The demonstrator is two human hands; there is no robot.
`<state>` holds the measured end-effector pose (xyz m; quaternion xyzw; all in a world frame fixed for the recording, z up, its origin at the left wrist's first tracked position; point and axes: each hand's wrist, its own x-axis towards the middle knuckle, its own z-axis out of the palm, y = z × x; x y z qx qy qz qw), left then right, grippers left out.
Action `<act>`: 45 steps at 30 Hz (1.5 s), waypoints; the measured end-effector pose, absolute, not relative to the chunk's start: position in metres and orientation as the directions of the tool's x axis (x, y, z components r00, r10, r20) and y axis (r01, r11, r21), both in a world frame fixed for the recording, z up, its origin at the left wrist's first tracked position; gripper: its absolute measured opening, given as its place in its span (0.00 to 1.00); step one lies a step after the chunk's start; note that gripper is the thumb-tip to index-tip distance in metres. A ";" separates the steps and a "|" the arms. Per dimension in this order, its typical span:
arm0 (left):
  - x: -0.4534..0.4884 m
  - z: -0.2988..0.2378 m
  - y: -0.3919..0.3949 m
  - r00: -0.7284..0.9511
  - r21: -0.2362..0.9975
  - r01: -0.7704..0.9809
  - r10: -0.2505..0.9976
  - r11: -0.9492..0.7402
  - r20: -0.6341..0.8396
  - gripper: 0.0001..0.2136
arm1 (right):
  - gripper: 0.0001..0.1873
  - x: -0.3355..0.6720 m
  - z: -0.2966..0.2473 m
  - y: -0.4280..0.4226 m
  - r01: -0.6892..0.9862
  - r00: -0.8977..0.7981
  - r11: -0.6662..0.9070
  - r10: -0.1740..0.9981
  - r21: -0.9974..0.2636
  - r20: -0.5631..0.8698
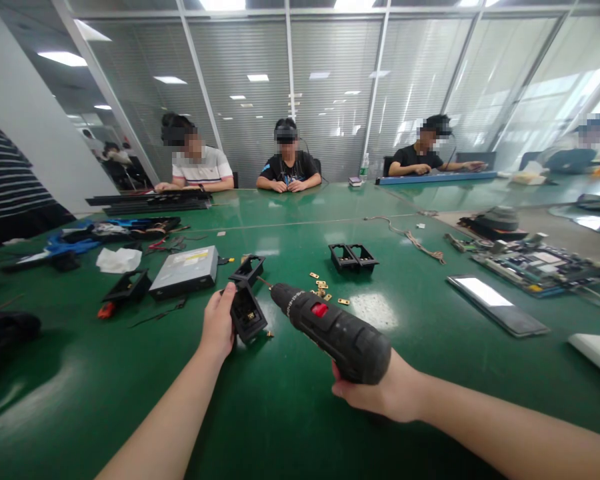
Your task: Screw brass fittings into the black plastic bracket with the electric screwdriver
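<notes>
- The left hand (219, 327) is closed on a small black plastic housing (247, 312), thumb on its near side, and props it tilted on edge on the green table (280, 413), about midway between the near and far edges.
- The right hand (380, 393) is wrapped tight around the grip of a black cordless screwdriver (330, 330) with a red switch. Its thin bit (264, 283) points at the top of the housing; whether the tip touches it is hard to tell.
- Just beyond the housing lies a second black frame (249, 268), flat on the table.
- A silver drive box (185, 270) sits just left of that frame, with a white tissue (119, 260) further towards the left edge.
- Small brass pieces (323, 288) are scattered just beyond the screwdriver, and a pair of black frames (353, 257) stands beyond them.
- Towards the right edge lie a dark phone (497, 303) and a circuit board (540, 263).
- Other people sit along the far edge, their hands on the table.
</notes>
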<state>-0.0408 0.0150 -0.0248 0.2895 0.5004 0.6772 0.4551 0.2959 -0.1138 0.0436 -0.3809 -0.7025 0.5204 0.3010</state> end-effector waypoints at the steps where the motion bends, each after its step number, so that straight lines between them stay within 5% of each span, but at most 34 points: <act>1: -0.040 -0.022 0.014 -0.412 0.942 -0.332 0.905 -0.043 -0.104 0.24 | 0.21 0.296 0.045 -0.117 0.225 -0.535 0.149 0.845 -0.963 0.006; 12: -0.041 0.001 0.008 -0.399 0.886 -0.457 0.871 0.081 -0.286 0.26 | 0.23 0.282 0.046 -0.125 0.260 -0.544 0.109 0.837 -0.959 -0.052; 24: -0.036 0.014 0.006 -0.418 0.861 -0.506 0.860 0.048 -0.293 0.13 | 0.18 0.280 0.050 -0.135 0.231 -0.575 -0.066 0.796 -0.971 -0.191; 31: -0.032 0.008 0.005 -0.411 0.867 -0.497 0.869 0.040 -0.276 0.13 | 0.17 0.284 0.047 -0.138 0.201 -0.586 -0.063 0.792 -0.978 -0.171; 41: -0.025 0.010 0.001 -0.391 0.895 -0.442 0.886 0.058 -0.250 0.12 | 0.19 0.282 0.060 -0.144 0.398 -0.440 -0.225 0.804 -0.889 -0.400; 45: -0.024 0.010 0.001 -0.399 0.895 -0.442 0.879 0.063 -0.259 0.12 | 0.21 0.278 0.066 -0.145 0.426 -0.463 -0.171 0.802 -0.888 -0.377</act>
